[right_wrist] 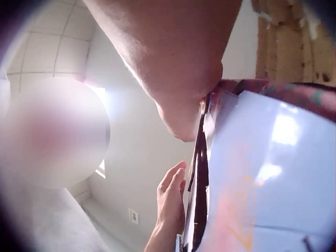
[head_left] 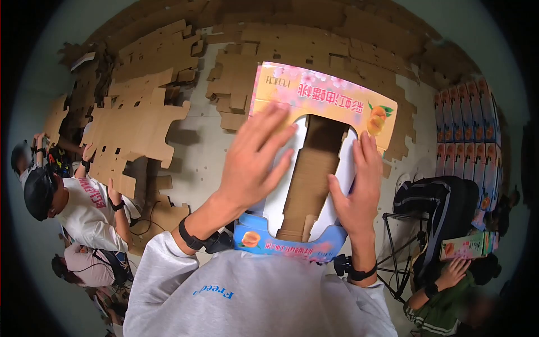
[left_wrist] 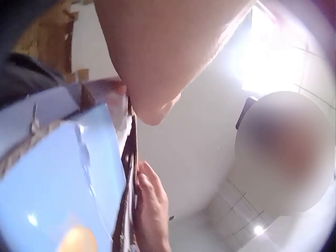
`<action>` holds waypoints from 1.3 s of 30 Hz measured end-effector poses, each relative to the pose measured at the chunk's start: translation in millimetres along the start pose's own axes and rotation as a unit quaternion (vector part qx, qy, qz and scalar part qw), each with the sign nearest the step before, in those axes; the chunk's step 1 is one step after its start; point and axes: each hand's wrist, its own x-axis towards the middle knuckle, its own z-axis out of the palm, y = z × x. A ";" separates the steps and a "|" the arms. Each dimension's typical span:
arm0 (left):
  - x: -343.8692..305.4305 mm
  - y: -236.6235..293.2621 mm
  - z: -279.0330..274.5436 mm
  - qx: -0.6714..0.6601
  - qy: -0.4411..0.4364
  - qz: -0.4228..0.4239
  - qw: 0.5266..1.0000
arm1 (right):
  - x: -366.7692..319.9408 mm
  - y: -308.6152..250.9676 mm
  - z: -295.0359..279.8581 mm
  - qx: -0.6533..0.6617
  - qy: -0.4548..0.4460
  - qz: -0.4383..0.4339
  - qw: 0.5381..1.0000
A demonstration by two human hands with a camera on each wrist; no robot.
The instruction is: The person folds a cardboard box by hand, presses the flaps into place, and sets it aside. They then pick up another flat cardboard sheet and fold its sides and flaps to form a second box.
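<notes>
In front of my chest in the head view is a printed fruit carton, its pink and yellow end farthest from me and its blue end nearest. White side flaps frame a long opening that shows brown cardboard inside. My left hand lies over the left flap with its fingers extended toward the far end. On the right, my right hand rests along the other flap, thumb apart from the fingers. The carton's glossy blue side fills the lower left of the left wrist view; the right wrist view shows another glossy side.
Flattened brown cardboard sheets cover much of the floor ahead. Stacked printed cartons stand at right, behind a black bag and tripod legs. At left a person holds a cardboard sheet; another hand touches a carton at lower right.
</notes>
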 end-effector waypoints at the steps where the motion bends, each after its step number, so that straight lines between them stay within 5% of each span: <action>1: 2.4 -6.2 -3.2 0.024 0.051 -0.012 0.998 | -5.0 4.5 -3.1 0.044 0.020 0.018 0.999; 3: 18.0 -13.2 -9.6 0.052 0.103 -0.078 0.990 | -8.9 23.6 -7.5 0.096 0.099 0.056 0.989; 4: 28.9 -18.6 -7.8 -0.133 0.087 -0.172 0.972 | -1.3 26.0 -7.6 0.188 0.132 0.116 0.966; 6: 51.0 -32.8 -2.8 -0.476 0.054 -0.335 0.811 | 23.4 30.3 -6.3 0.365 0.191 0.222 0.884; 9: 62.7 -48.2 14.0 -0.522 0.010 -0.306 0.796 | 37.9 42.0 1.1 0.401 0.115 0.260 0.871; 17: 54.4 -53.0 25.4 -0.494 0.045 -0.277 0.823 | 34.7 46.4 -2.3 0.450 0.097 0.256 0.850; 20: 42.4 -43.6 11.1 -0.374 0.055 -0.273 0.885 | 19.4 56.7 -7.3 0.473 0.050 0.289 0.831; 23: 4.1 -15.5 -14.4 -0.136 0.077 -0.152 0.976 | -34.2 74.8 -1.5 0.493 -0.016 0.298 0.817; 25: -22.2 1.5 -29.3 0.064 0.009 0.002 0.998 | -63.1 71.5 -4.1 0.492 -0.060 0.295 0.817; 30: -57.2 39.8 -9.3 0.090 -0.190 0.119 0.970 | -90.9 36.2 -10.9 0.409 -0.140 0.343 0.834; 39: -46.1 27.8 11.3 0.075 -0.150 0.201 0.965 | -100.5 35.1 0.5 0.366 -0.104 0.338 0.861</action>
